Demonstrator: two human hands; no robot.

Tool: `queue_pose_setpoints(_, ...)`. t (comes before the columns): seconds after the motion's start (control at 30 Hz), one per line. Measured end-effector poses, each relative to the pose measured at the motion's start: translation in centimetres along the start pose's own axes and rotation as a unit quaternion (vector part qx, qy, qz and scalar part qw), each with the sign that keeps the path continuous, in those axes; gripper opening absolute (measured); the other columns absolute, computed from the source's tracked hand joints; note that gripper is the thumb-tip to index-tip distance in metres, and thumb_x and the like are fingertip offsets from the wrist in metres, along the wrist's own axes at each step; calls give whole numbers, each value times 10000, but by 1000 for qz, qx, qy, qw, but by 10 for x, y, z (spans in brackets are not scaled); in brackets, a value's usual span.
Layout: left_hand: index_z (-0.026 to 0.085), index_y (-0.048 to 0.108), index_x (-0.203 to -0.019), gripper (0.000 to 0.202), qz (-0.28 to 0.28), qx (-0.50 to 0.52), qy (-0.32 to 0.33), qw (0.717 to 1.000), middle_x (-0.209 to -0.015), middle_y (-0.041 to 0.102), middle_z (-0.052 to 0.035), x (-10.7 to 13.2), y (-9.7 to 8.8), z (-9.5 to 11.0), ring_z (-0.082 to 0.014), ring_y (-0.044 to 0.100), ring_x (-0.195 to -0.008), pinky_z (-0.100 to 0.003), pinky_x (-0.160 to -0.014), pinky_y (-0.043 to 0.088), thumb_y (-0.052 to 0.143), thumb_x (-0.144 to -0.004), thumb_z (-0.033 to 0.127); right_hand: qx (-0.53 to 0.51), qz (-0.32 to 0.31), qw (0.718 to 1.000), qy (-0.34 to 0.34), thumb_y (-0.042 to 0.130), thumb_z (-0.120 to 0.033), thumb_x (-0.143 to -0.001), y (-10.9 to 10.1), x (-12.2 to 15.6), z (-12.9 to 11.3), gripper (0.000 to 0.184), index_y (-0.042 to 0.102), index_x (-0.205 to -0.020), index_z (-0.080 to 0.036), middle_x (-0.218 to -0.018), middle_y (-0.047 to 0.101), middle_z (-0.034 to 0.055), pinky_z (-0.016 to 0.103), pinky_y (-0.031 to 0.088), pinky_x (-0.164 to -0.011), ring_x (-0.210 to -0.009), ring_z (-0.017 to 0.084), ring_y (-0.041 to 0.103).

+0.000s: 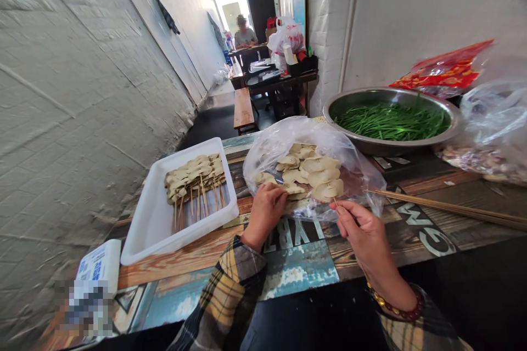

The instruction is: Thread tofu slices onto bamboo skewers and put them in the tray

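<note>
My left hand point(265, 211) is curled at the near edge of a clear plastic bag point(354, 167) full of pale flat food pieces point(307, 170); its fingers close on a piece there. My right hand point(362, 233) pinches a thin wooden skewer point(335, 202) whose tip carries a pale food piece point(328, 190). To the left, a white rectangular tray point(150, 225) holds several finished skewers point(193, 178) laid side by side, sticks pointing toward me.
A steel bowl point(453, 126) of green chives stands at the back right. A bundle of bare skewers point(448, 208) lies on the right. More plastic bags point(494, 131) sit at the far right. A white box point(96, 279) rests near left. A person sits at a far table.
</note>
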State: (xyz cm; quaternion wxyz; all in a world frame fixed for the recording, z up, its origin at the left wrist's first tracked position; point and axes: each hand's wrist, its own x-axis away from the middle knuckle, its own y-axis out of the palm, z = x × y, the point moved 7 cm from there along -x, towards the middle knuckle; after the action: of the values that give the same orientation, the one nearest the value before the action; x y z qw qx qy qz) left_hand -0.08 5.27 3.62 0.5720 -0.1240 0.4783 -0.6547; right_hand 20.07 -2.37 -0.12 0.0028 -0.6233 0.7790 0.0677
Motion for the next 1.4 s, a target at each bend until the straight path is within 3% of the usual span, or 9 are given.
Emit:
queue_pose_setpoints(0.17, 155, 692, -765, 247, 60, 171, -142, 973, -655, 617, -10, 1, -2, -33, -146, 538, -617, -245, -578, 387, 537, -855, 324, -3, -1, 1000, 6, 577, -377, -902, 0, 0, 0, 247, 675, -974, -163, -509, 449, -70, 216, 314, -478, -478, 86, 408)
queue_pose_setpoints(0.27, 159, 703, -863, 264, 100, 215, -168, 957, -653, 627, 1, 3, -4, -40, -138, 539, -575, -235, -548, 396, 533, -859, 361, -1, 1, 1000, 6, 574, -380, -904, 0, 1, -1, 254, 671, -988, -161, -508, 447, -71, 217, 311, -477, -476, 86, 407)
queue_pose_setpoints(0.37, 171, 708, -916, 223, 117, 185, -116, 969, -787, 692, -32, 1, -8, -26, -163, 618, -708, -262, -666, 465, 547, -862, 317, 4, 1, 1000, 4, 575, -382, -900, -1, 1, -2, 254, 674, -978, -161, -507, 450, -70, 219, 313, -477, -473, 86, 408)
queue_pose_setpoints(0.5, 181, 716, -932, 203, 31, 144, -9, 989, -1029, 710, -90, -3, -2, 3, -204, 642, -970, -319, -877, 472, 537, -880, 264, 13, 1, 1000, 3, 573, -388, -895, -1, 0, -2, 266, 676, -984, -160, -510, 462, -66, 223, 320, -480, -476, 91, 419)
queue_pose_setpoints(0.57, 182, 708, -962, 226, 22, 126, -15, 992, -1021, 708, -92, -3, -2, 2, -201, 644, -955, -319, -849, 480, 505, -900, 258, 19, 0, 1000, 4, 570, -394, -895, -1, 0, -2, 276, 677, -988, -158, -509, 462, -65, 225, 319, -481, -477, 94, 419)
queue_pose_setpoints(0.7, 178, 696, -948, 207, 54, 41, -53, 996, -910, 682, -74, -2, -8, -13, -195, 619, -872, -326, -793, 471, 503, -892, 231, 28, -3, 1000, 5, 564, -400, -897, -1, 1, 0, 287, 676, -987, -151, -501, 455, -66, 228, 311, -477, -472, 98, 415)
queue_pose_setpoints(0.9, 187, 699, -932, 170, -6, -77, -2, 997, -962, 607, -80, 0, -1, -5, -235, 555, -955, -393, -859, 438, 616, -785, 172, 45, -9, 999, -2, 553, -410, -907, 1, 1, 0, 305, 675, -999, -146, -495, 456, -65, 233, 321, -487, -468, 104, 421)
queue_pose_setpoints(1.13, 179, 660, -733, 123, 2, -69, -9, 998, -936, 595, -70, -3, 3, 0, -231, 538, -946, -393, -850, 429, 589, -745, 79, 61, -16, 998, -5, 556, -409, -904, 4, 2, -3, 305, 681, -1003, -149, -489, 461, -65, 231, 324, -484, -461, 102, 424)
queue_pose_setpoints(1.4, 186, 707, -815, 118, 8, -84, -19, 996, -1015, 586, -89, -4, 5, -5, -251, 506, -1003, -412, -876, 408, 604, -780, 141, 61, -22, 998, -1, 563, -426, -895, 5, 2, 1, 323, 691, -996, -146, -484, 469, -63, 238, 324, -486, -460, 108, 426)
